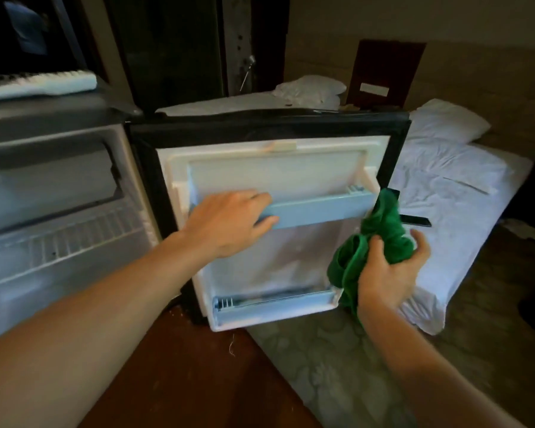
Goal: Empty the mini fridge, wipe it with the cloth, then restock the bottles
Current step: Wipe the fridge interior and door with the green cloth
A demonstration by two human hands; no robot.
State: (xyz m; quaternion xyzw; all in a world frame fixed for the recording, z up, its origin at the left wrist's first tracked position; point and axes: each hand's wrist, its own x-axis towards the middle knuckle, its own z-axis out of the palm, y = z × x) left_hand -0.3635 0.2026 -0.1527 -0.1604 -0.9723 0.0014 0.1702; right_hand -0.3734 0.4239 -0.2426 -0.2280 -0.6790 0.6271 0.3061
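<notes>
Green terry cloth [380, 239], crumpled: bunched in the right hand [389, 273], fingers curled round it, at the right edge of the open black-framed mini fridge door [260, 131]. Pale blue plastic upper shelf [322, 206], on the door's inner face: left hand [229, 220] grips its front rail, fingers over the top, thumb beneath. White rumpled bedding [445, 186]: right of the door.

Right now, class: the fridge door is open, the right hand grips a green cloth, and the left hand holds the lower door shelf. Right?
One error: in the head view the left hand holds the upper door shelf, not the lower. The fridge door is open, and the right hand grips the green cloth.
</notes>
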